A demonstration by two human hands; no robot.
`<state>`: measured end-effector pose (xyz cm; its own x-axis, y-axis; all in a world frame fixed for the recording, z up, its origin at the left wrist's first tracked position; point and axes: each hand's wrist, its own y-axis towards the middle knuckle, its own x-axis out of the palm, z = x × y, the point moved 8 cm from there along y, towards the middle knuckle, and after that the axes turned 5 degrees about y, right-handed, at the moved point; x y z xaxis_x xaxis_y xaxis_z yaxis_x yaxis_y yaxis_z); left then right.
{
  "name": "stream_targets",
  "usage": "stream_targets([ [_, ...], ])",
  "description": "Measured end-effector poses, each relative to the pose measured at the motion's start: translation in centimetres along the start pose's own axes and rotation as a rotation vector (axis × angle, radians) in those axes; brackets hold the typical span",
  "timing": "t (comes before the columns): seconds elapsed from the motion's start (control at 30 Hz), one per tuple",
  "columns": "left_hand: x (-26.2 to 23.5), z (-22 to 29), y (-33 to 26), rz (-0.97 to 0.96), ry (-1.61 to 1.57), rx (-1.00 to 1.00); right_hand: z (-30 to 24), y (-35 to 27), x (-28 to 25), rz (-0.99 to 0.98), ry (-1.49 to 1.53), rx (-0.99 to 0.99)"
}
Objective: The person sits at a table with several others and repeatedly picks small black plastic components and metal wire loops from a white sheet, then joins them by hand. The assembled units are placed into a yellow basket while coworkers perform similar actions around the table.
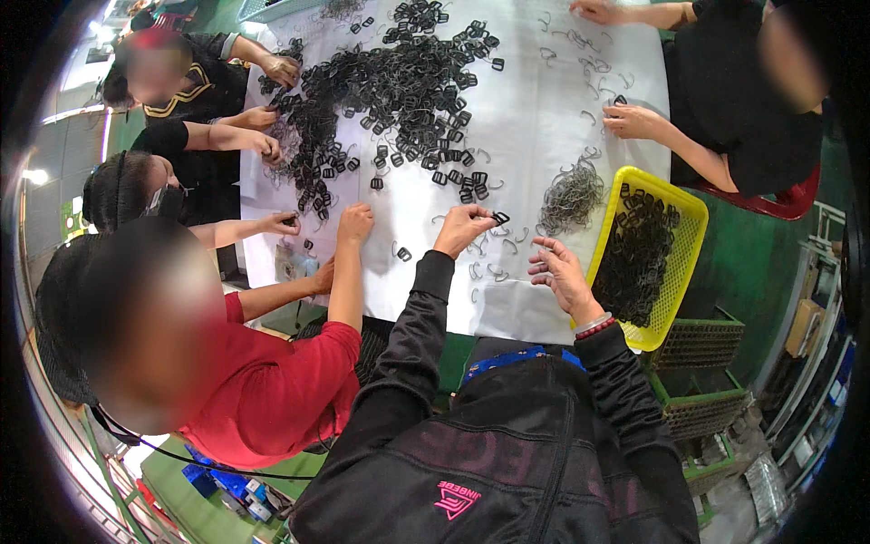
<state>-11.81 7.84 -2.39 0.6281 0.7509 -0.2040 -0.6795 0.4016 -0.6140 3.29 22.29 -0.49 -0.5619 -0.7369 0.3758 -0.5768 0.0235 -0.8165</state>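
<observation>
At a crowded counter (521,313) covered in white, a worker in a black jacket pinches a small black buckle (501,218) at the fingertips of the left hand (464,228), the grip narrow around the piece. The right hand (560,274), a red bracelet (595,326) at its wrist, has its grip wide, fingers apart and slightly curled, beside a yellow basket (693,263) holding dark pieces (634,263). A heap of thin grey curved pieces (573,196) lies just beyond the right hand, near the basket, with others scattered around both hands. Farther up the counter spreads a large pile of black buckles (399,104). At left, a co-worker in red (272,390) reaches over the counter's edge; others work along both sides.
</observation>
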Motion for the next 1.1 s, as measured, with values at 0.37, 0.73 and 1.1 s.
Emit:
stream_targets([
  [0.37, 0.8, 5.2, -3.3, -0.023, -0.097, 0.169, -6.0, 2.4, 4.5, -0.107, -0.13, -0.3],
  [0.73, 1.8, 5.9, -4.7, -0.041, 0.402, 0.294, -6.6, 0.5, 3.2, -0.079, -0.155, -0.232],
  [1.1, 0.3, 6.6, -7.5, -0.08, -0.017, 0.171, -5.4, -1.1, 2.4, -0.058, -0.359, -0.154],
])
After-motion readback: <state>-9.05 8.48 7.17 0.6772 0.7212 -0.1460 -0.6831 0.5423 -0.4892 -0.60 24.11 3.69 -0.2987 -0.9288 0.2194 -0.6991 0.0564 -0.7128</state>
